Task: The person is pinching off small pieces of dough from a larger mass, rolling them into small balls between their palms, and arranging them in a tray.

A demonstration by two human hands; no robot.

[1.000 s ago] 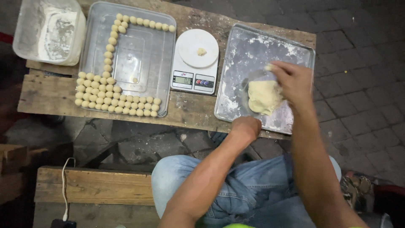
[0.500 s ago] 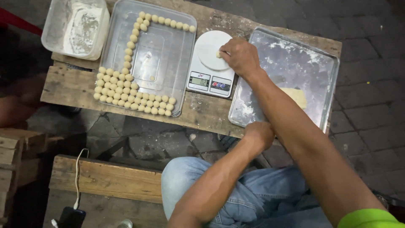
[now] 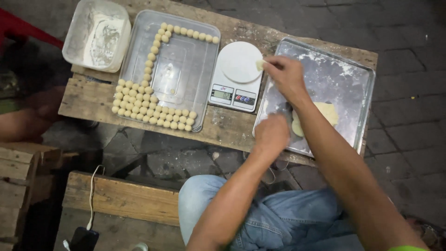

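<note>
Right hand (image 3: 287, 74) pinches dough piece (image 3: 259, 65) beside scale (image 3: 236, 76).

This looks like an outdoor street-side food stall, not an indoor kitchen. The ground is grey paving stone, and the work surface is a rough wooden pallet table (image 3: 88, 100) with a plank bench (image 3: 121, 197) below it. Just beyond the fingers (image 3: 272, 62) of the right hand (image 3: 288, 76) stands a small kitchen scale (image 3: 237, 74). Further left of them sit a clear tray (image 3: 186, 69) lined with small dough balls (image 3: 153, 111) and a tub of flour (image 3: 95, 35). Under the hands lies a floured metal tray (image 3: 334, 79).
</note>
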